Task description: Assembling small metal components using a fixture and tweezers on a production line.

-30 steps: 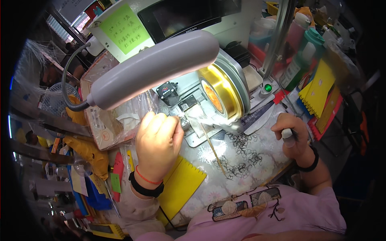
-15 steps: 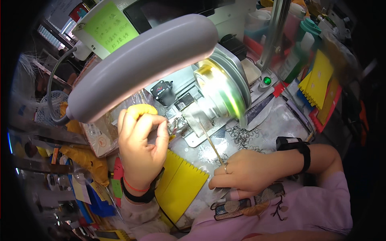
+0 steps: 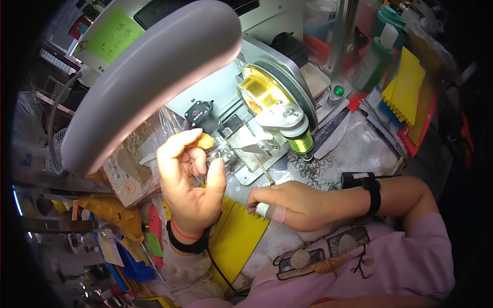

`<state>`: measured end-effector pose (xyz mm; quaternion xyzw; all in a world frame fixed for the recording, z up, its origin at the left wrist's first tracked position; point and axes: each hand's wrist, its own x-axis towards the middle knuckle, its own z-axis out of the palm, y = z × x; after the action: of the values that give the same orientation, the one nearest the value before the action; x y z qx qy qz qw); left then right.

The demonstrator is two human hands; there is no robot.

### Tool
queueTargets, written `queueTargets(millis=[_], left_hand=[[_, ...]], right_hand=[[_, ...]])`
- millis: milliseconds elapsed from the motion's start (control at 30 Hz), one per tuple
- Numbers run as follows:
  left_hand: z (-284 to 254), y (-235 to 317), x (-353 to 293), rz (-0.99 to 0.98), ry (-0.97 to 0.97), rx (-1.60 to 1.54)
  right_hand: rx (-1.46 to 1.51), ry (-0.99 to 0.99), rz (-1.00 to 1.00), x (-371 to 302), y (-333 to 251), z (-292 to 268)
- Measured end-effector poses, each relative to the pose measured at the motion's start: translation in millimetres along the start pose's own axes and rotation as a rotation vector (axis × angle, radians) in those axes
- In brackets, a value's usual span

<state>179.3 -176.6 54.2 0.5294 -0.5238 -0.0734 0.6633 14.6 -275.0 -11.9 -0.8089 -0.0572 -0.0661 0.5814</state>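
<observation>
Standing right behind this bench and it's packed. Far left is a heap of clear plastic bags (image 3: 136, 164) and coloured clutter, with a big grey ring lamp (image 3: 149, 82) hanging over the lot.

Under the lamp the left hand (image 3: 187, 185) is raised, thumb and fingertips pressed together on something small. It looks like a thin wire ring (image 3: 197, 172), though it's too tiny to be sure, and there's an orange-yellow cap on one fingertip. That pinch sits just beside the small metal fixture (image 3: 246, 149) at the front of the machine.

Below it a yellow notched card (image 3: 239, 238) lies on the table. Moving right, the right hand (image 3: 287, 203) rests low on the table, fingers curled and closed around a thin rod-like tool (image 3: 264, 172) whose tip points up toward the fixture; one finger is taped. Behind it is a winding wheel with gold foil (image 3: 267, 95) and a spool of yellow-green thread (image 3: 299, 139), with a scatter of loose dark wire rings (image 3: 313, 172) on the cloth.

My guess at what could go wrong: that pinched bit is tiny, so any slack in the fingertips drops it into the clutter. The tool tip is also close to the left fingers, so a slip could poke them. A sleeve could brush the loose rings off too.
</observation>
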Motion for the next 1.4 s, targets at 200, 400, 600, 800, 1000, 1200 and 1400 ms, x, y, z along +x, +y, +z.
queueTargets(millis=[200,400,600,800,1000,1200,1400], left_hand=[[-2,16,-1,0.239,-0.297,1.090],[-3,11,-1,0.215,-0.250,1.064],[-6,4,1,0.295,-0.215,0.998],[-9,-2,3,0.486,-0.269,0.942],[-13,-3,7,0.558,-0.385,0.902],[-14,-4,7,0.570,-0.390,0.893],[-14,-7,7,0.559,-0.341,0.879]], right_hand=[[0.121,0.233,-0.012,13,5,-1],[0.415,0.196,0.127,31,-2,-12],[0.673,0.180,0.192,39,-4,-20],[0.848,0.175,0.295,44,-12,-29],[0.871,0.124,0.299,45,-4,-30],[0.751,0.164,0.253,48,-4,-30],[0.662,0.154,0.196,49,-4,-33]])
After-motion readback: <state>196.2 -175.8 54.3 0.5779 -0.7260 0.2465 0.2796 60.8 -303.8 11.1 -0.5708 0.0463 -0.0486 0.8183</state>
